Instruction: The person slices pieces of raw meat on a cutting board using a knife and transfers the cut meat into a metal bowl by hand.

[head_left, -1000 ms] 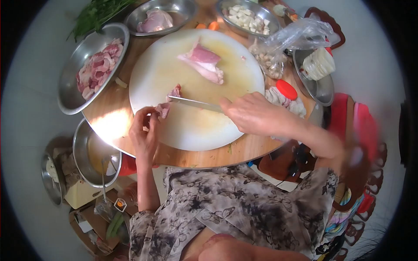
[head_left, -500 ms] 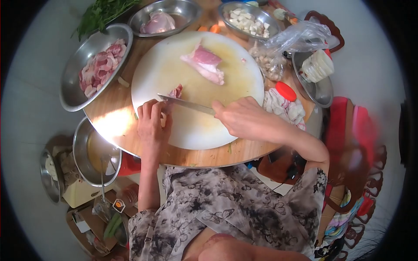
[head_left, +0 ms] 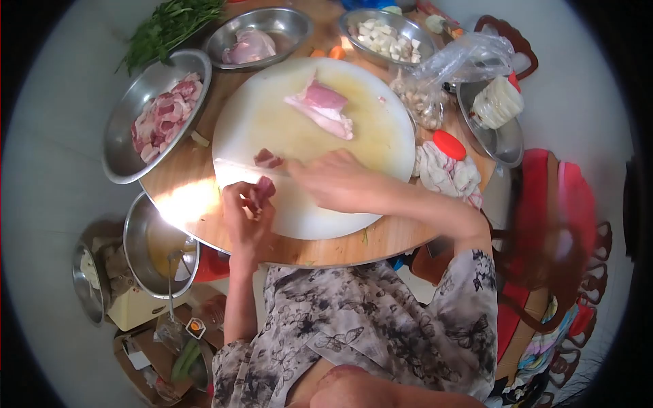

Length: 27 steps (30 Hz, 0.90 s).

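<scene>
On the round white cutting board (head_left: 371, 153), my right hand (head_left: 333, 182) is closed round the handle of a knife (head_left: 248, 168). The blade points left and lies low across the board; the handle is hidden in my fingers. Just beyond the blade is a small cut piece of meat (head_left: 268, 158). My left hand (head_left: 246, 214), at the board's near left edge, pinches another piece of raw meat (head_left: 262, 191) between thumb and fingers. Farther back on the board lies a larger pink piece of meat with pale skin (head_left: 321, 109), touched by neither hand.
Left of the board, a metal bowl (head_left: 115, 139) holds cut meat. Behind stand a bowl with a whole meat piece (head_left: 250, 47) and a bowl of white cubes (head_left: 384, 39). A bag of garlic (head_left: 425, 105), a cloth (head_left: 449, 173) and a red lid (head_left: 449, 145) sit at right.
The knife and right hand have moved left, and the blade now lies flatter. A small piece now lies apart from the meat in my left hand. The view has shifted slightly.
</scene>
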Available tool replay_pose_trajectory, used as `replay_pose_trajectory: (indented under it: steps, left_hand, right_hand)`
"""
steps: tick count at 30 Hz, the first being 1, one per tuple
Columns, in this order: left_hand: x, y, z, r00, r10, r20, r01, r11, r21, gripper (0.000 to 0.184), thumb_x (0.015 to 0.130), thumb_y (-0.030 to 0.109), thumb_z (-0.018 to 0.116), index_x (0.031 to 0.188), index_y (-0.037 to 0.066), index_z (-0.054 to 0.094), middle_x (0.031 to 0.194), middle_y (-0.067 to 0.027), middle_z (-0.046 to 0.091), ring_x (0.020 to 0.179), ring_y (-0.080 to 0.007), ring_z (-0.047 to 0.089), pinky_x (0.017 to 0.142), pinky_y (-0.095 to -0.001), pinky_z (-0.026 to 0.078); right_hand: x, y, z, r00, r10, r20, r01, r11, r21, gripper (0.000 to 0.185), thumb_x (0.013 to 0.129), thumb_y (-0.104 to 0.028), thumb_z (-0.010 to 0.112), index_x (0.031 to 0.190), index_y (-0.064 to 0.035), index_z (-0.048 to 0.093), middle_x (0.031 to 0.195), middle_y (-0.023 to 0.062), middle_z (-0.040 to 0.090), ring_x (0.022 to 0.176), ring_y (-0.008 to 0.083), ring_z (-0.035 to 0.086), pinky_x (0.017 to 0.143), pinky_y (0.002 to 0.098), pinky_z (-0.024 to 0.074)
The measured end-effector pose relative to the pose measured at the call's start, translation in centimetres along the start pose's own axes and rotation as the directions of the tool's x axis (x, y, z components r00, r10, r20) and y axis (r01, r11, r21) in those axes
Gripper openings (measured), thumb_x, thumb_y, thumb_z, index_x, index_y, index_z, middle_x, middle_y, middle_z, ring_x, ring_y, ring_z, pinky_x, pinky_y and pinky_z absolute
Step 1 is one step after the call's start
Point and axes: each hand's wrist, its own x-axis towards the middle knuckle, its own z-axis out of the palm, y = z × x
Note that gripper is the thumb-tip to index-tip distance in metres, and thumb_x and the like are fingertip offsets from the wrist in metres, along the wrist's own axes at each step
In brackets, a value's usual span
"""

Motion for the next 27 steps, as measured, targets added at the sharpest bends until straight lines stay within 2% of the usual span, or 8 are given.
replay_pose_trajectory:
  steps: [2,8,10,13,17,19,23,27]
  left_hand:
    - [1.5,-0.5,-0.5,0.993,-0.099,-0.056,0.093,0.99,-0.106,0.039,0.09,-0.01,0.064,0.125,0.003,0.054,0.107,-0.0046,0.056,0.099,-0.0114,0.06,0.069,-0.0258,0.051]
    - [6.9,1.1,1.3,0.963,0.171,0.209,-0.225,0.937,0.267,0.069,0.081,0.017,0.085,0.144,0.015,0.058,0.154,-0.015,0.044,0.114,-0.0308,0.059,0.092,-0.044,0.057]
    - [7.3,1.2,3.3,0.929,0.202,0.309,-0.322,0.854,0.41,0.075,0.07,0.025,0.089,0.14,0.018,0.061,0.146,-0.0122,0.053,0.113,-0.0325,0.057,0.092,-0.044,0.057]
    - [8.0,-0.7,6.1,0.887,0.263,0.38,-0.423,0.791,0.442,0.03,0.077,0.018,0.08,0.105,0.012,0.069,0.116,-0.0069,0.061,0.109,-0.0309,0.058,0.08,-0.0441,0.058]
    - [9.8,-1.0,6.0,0.89,0.277,0.361,-0.421,0.803,0.422,0.015,0.079,0.008,0.073,0.093,0.009,0.067,0.105,-0.007,0.061,0.105,-0.0303,0.059,0.077,-0.0448,0.057]
    - [12.2,-0.5,3.7,0.919,0.345,0.19,-0.39,0.866,0.314,0.017,0.077,0.002,0.069,0.092,0.009,0.068,0.101,-0.0087,0.062,0.1,-0.0299,0.061,0.077,-0.0455,0.055]
    - [21.4,0.5,-3.8,0.748,0.662,-0.046,-0.491,0.598,0.633,0.019,0.077,0.001,0.07,0.092,0.011,0.067,0.088,-0.0093,0.062,0.097,-0.0327,0.062,0.078,-0.045,0.054]
    - [26.3,-0.1,-10.2,0.891,0.432,-0.14,-0.173,0.607,0.776,0.028,0.095,0.029,0.071,0.119,0.014,0.073,0.129,-0.0104,0.066,0.118,-0.0329,0.063,0.095,-0.0452,0.054]
  right_hand:
    - [-1.2,0.2,-2.1,0.902,0.36,0.236,-0.392,0.915,0.101,0.02,0.097,-0.011,0.056,0.107,0.0055,0.058,0.074,0.0225,0.069,0.074,0.0431,0.071,0.064,0.0542,0.0503]
    - [-10.4,1.7,0.6,0.684,0.655,-0.321,-0.61,0.755,0.239,0.026,0.105,-0.023,0.058,0.11,0.0027,0.057,0.065,0.0253,0.063,0.061,0.0467,0.065,0.057,0.0544,0.05]
    - [-13.7,3.7,3.6,0.575,0.761,-0.3,-0.647,0.647,0.403,0.028,0.106,-0.023,0.056,0.115,0.0033,0.056,0.066,0.0205,0.065,0.053,0.0376,0.065,0.051,0.0482,0.0505]
    - [-13.9,2.6,3.4,0.414,0.883,-0.22,-0.553,0.436,0.71,0.028,0.108,-0.022,0.054,0.118,0.0039,0.056,0.07,0.013,0.066,0.05,0.0229,0.063,0.045,0.0392,0.0489]
    - [-13.4,2.4,3.5,0.375,0.903,-0.209,-0.518,0.391,0.761,0.027,0.108,-0.021,0.053,0.116,0.0045,0.056,0.074,0.0067,0.065,0.051,0.0115,0.059,0.043,0.032,0.0467]
    - [-13.0,1.4,3.0,0.35,0.899,-0.263,-0.588,0.429,0.686,0.03,0.107,-0.023,0.055,0.117,0.005,0.055,0.069,0.0135,0.066,0.05,0.0243,0.064,0.045,0.04,0.0483]
    - [-14.6,2.6,5.0,0.336,0.886,-0.32,-0.689,0.463,0.557,0.033,0.106,-0.024,0.057,0.117,0.0068,0.054,0.066,0.0224,0.065,0.057,0.0408,0.067,0.05,0.0489,0.0485]
    - [-14.3,2.8,5.5,0.341,0.874,-0.346,-0.664,0.484,0.57,0.034,0.105,-0.024,0.058,0.113,0.0094,0.053,0.066,0.0275,0.063,0.066,0.0493,0.066,0.055,0.0538,0.0481]
